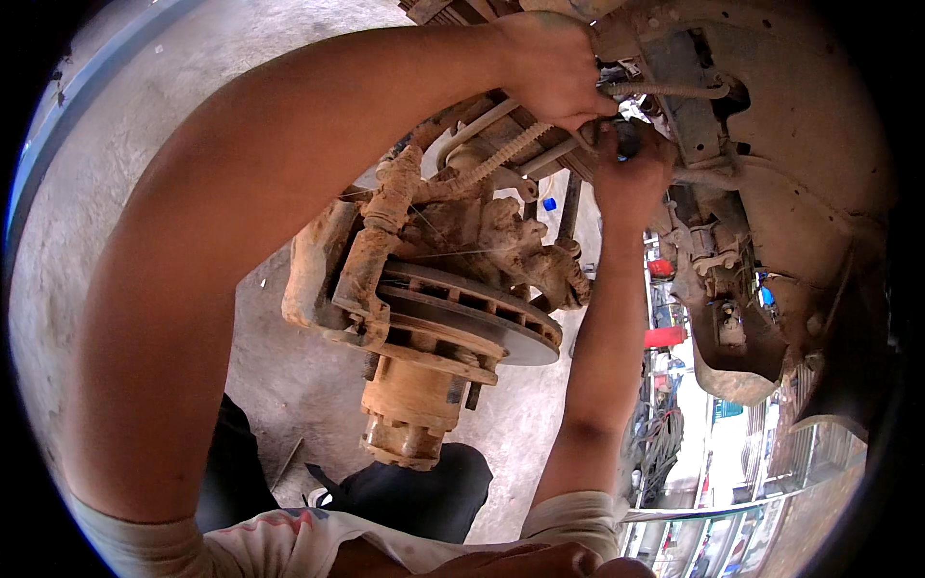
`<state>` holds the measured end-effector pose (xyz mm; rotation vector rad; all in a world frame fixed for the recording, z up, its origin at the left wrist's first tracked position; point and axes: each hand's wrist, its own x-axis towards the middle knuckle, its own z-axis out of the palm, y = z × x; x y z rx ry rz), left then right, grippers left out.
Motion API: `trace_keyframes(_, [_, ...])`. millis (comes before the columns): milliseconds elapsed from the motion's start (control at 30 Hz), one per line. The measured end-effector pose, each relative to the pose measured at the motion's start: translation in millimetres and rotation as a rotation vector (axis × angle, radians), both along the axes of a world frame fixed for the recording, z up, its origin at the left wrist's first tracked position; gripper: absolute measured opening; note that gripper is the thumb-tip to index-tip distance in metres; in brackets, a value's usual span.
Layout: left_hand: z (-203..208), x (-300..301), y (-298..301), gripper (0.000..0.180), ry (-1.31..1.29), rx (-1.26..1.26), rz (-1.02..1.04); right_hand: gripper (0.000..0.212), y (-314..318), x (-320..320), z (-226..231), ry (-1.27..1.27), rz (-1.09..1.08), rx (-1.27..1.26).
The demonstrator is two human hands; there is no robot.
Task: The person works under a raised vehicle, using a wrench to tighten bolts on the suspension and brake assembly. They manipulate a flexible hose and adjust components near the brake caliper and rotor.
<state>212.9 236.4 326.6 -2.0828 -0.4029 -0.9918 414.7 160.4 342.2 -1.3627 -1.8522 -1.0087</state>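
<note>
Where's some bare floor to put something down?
The floor looks bare between the blue strip and left arm, and between the wheel hub and right arm. It's crowded around the left hand and right hand: ribbed hoses and dirty metal parts sit close.

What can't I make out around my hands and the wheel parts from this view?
All in the head view:
- What the left hand touches: hidden by its own fingers.
- Most of the dark part at the right hand: covered by that hand.
- The brake disc's left side: behind the rusty metal block.
- The small red thing in the background: too small to identify.
</note>
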Motion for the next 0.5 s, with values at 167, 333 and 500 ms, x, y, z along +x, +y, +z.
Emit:
trace_keyframes(167, [-1, -2, 7, 0.02, 0.016, -0.005, -0.022, 0.04, 4, -9, -2, -0.099, -0.002, -0.059])
trace_keyframes(333, [-3, 2, 9, 0.02, -0.039, 0.04, -0.091, 0.037, 1, 18, 1, -0.023, 0.009, 0.03])
trace_keyframes(500, [-2, -3, 5, 0.021, -0.02, 0.052, -0.017, 0.038, 7, 14, 0, -0.059, -0.004, 0.048])
